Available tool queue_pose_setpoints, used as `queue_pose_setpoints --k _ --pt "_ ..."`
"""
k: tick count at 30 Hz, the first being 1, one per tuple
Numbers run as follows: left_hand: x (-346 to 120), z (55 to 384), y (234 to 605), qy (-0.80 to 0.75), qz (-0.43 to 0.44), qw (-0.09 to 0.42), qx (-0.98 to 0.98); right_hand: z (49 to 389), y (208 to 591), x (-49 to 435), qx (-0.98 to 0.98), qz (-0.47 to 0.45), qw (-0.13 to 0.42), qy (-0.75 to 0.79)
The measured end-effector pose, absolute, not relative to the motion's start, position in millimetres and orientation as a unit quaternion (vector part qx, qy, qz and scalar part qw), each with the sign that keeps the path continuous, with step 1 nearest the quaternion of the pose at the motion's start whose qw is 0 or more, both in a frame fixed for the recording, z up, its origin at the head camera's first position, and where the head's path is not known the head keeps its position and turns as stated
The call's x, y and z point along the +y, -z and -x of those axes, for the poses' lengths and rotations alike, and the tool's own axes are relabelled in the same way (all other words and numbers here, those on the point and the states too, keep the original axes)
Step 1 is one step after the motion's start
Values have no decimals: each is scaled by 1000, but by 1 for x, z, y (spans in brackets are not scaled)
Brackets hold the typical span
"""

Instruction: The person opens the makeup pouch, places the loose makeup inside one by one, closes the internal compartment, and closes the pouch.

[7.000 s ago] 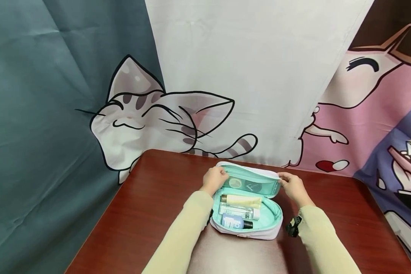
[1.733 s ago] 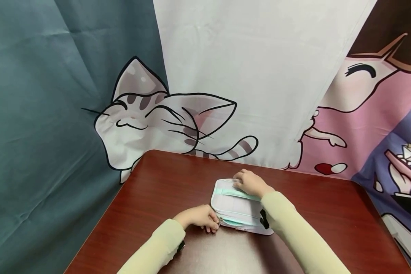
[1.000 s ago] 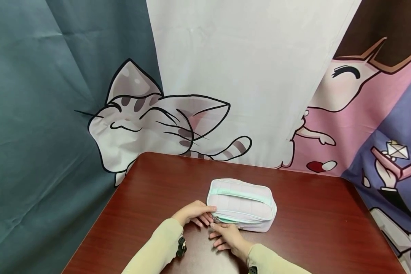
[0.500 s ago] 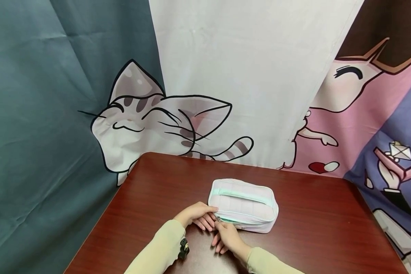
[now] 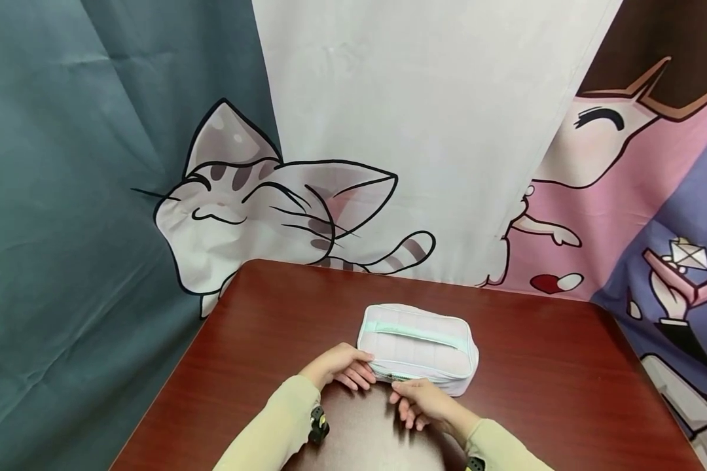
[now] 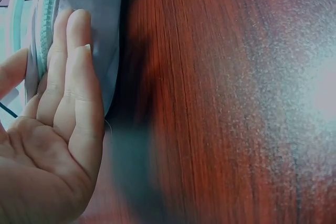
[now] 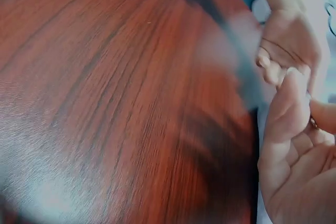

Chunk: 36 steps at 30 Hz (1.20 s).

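A pale lilac toiletry bag (image 5: 389, 350) with a mint handle strap (image 5: 418, 334) lies on the table, its lid down. My left hand (image 5: 344, 367) is at the bag's left front corner, thumb over the lid's edge. Its straight fingers (image 6: 84, 85) lie along the bag's front side, just below the mint zipper (image 6: 45, 30) in the left wrist view. In front of the bag, my right hand (image 5: 427, 402) pinches the zipper pull (image 7: 314, 123) between thumb and forefinger; its other fingers curl loosely. The bag's contents are hidden.
The bag stands on a reddish-brown wooden table (image 5: 294, 307) with a glossy reflection near the front. A printed cartoon curtain (image 5: 353, 118) hangs right behind the table's back edge. Dark wrist cameras (image 5: 318, 425) sit on the sleeves.
Earlier the bag stood open with tubes and bottles inside; its lid has since been folded down. Over the last half second my right hand has drawn the zipper pull to the right.
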<state>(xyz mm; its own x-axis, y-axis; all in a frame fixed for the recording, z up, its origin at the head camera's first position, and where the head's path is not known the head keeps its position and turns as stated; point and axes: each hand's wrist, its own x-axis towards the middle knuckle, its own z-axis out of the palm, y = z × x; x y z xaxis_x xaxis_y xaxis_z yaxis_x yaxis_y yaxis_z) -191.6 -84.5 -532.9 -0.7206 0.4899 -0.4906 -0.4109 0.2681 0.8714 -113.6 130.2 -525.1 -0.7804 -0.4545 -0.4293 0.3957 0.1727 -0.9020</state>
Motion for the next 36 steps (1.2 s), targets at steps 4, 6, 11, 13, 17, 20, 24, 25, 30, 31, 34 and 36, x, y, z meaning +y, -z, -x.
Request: queue_pose_setpoints --k 4,6,11,13,17,20,24,25,30,31,34,36 --pt "-85 194 533 -606 -29 378 699 113 526 155 670 16 351 654" --pt "-86 194 533 -607 -31 380 697 114 526 166 660 21 362 658" --pt "-86 194 532 -608 -32 382 695 115 523 186 650 35 376 659" --pt "-85 194 533 -610 -30 383 694 116 523 191 650 35 381 657" --pt "-84 193 533 -613 -24 379 693 115 523 200 658 38 381 649" --pt "-82 194 533 -617 -16 372 693 115 523 208 669 37 369 645" --pt "-80 194 534 -618 -8 371 693 115 521 220 674 41 367 639" --pt "-79 195 535 -619 -9 372 692 115 521 222 675 42 369 637" --pt "-76 196 537 -628 -14 369 685 115 518 237 697 30 340 631" --pt "-75 196 537 -631 -10 368 683 115 518 240 701 23 333 631" --pt "-76 197 537 -631 -2 365 685 116 519 248 707 6 316 633" --pt "-76 197 537 -630 0 365 686 116 520 254 709 -5 310 633"
